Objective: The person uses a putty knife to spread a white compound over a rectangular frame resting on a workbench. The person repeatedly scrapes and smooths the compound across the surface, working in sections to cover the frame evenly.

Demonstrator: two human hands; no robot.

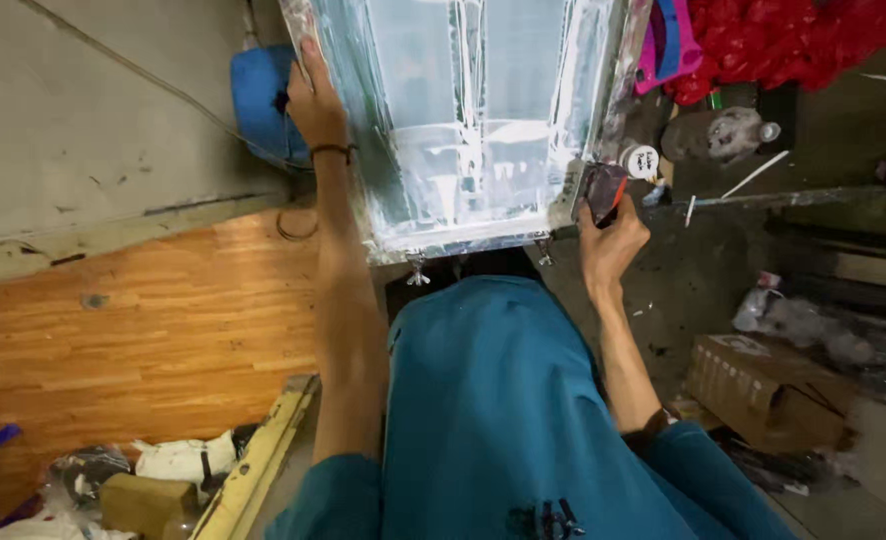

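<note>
Head view, looking straight down over the person's teal shirt (483, 400). A framed screen (473, 120) with a pale, whitish mesh lies flat ahead of the body, its near edge just above the waist. Two wing nuts (418, 272) hang under that near edge.

The left hand (313, 100) rests on the left rail of the screen, well up from the near corner, fingers laid over the rail and closed about its edge. A dark band (333, 151) circles the left wrist. Just beyond this hand sits a blue container (258, 100), partly hidden by the hand and the frame.

The right hand (611, 235) is at the near right corner of the screen, fingers curled shut around a small dark tool (603, 190) with a red part; the tool's tip touches the frame corner. What kind of tool it is I cannot tell.

Just beside that corner stand a small white-capped bottle (643, 160) and a greyish jug (723, 132). Red plastic sheeting (793, 40) is bunched at the upper right. A cardboard box (763, 385) lies low on the right. A wood-grain floor (143, 320) shows on the left, with a yellowish strip of wood (258, 455) and white rags (178, 460) near the lower edge.
</note>
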